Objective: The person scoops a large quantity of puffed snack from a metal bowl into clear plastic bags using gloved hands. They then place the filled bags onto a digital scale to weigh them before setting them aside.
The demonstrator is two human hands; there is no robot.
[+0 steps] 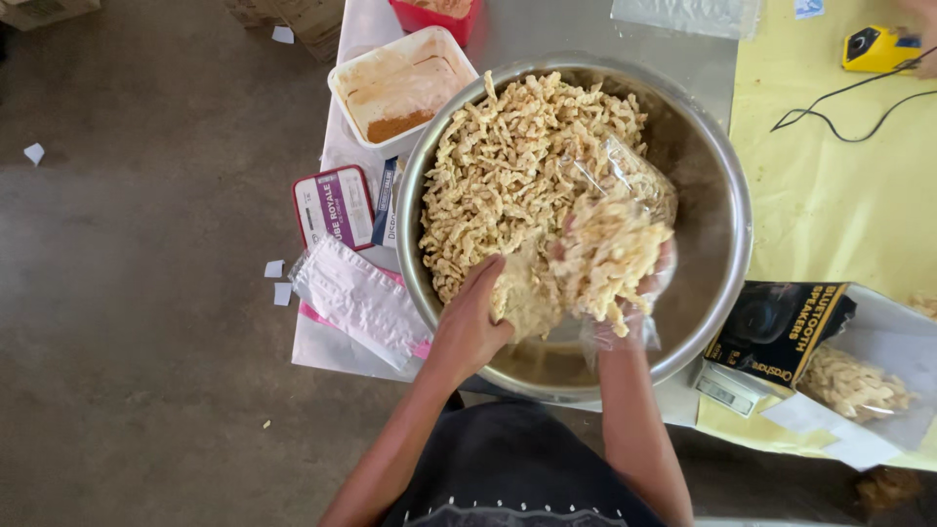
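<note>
Fingers of the left hand [475,317] curl down into a pile of pale, beige, twisted fried snack pieces [508,166], closed around a scoop of them at the near edge of the heap. Opposite, the right hand [639,298] grips a clear plastic bag [620,220], its fingers wrapped around the bag's lower part; the bag lies tilted over the heap, already bulging with the same snack pieces, its mouth facing the left hand. The two hands are close together, with the scooped handful just beside the bag's opening.

All of this sits inside a large, round, shiny steel bowl [722,224], which rests on a bench [547,34] covered partly with grey sheet and, to the right, with yellow paper [839,215]. The snack pieces fill the bowl's left and far portions; the right inner wall shows bare metal.

Left of the bowl stands a white rectangular plastic tub [400,88] with a little orange-brown powder in one corner. Nearer lie a small purple and white box [334,207] and a flat packet in white and pink wrapping [359,301]. To the right, a black carton [781,332] lies beside another clear bag of snack pieces [859,383]. A small yellow device with a black cable [878,47] sits at the far right corner.
</note>
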